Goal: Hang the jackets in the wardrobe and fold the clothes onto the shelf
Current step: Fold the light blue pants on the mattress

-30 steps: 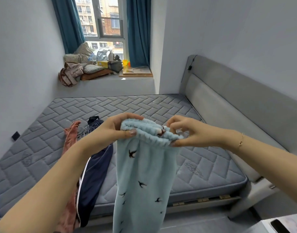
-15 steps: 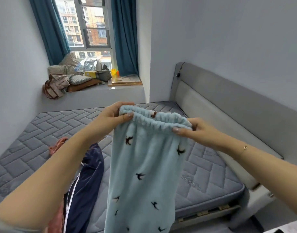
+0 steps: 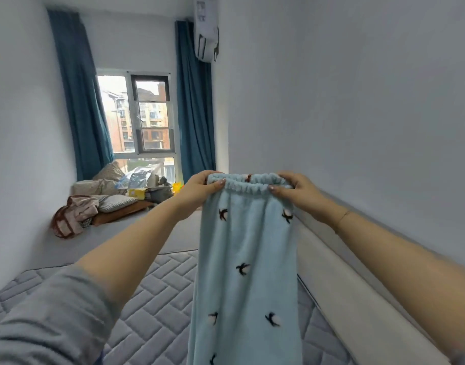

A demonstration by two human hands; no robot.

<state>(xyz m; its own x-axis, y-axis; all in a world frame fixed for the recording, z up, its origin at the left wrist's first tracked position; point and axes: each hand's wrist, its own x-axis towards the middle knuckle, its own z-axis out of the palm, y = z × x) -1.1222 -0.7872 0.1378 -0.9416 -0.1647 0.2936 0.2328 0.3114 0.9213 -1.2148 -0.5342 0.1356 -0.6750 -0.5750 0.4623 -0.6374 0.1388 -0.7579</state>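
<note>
Two hands pinch the elastic waistband of the pale blue fleece trousers [image 3: 245,272]: left hand [image 3: 199,188], right hand [image 3: 296,189], one per corner. Trousers hang full length above the mattress [image 3: 157,306]. Judgement: keep waistband taut and level, align legs, then lower onto bed for folding.

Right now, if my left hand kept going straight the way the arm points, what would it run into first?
Probably nothing near: the left hand, gripping the blue fleece pants at the waistband, aims over the mattress toward the teal curtain and wall corner. Depth is unclear.
</note>
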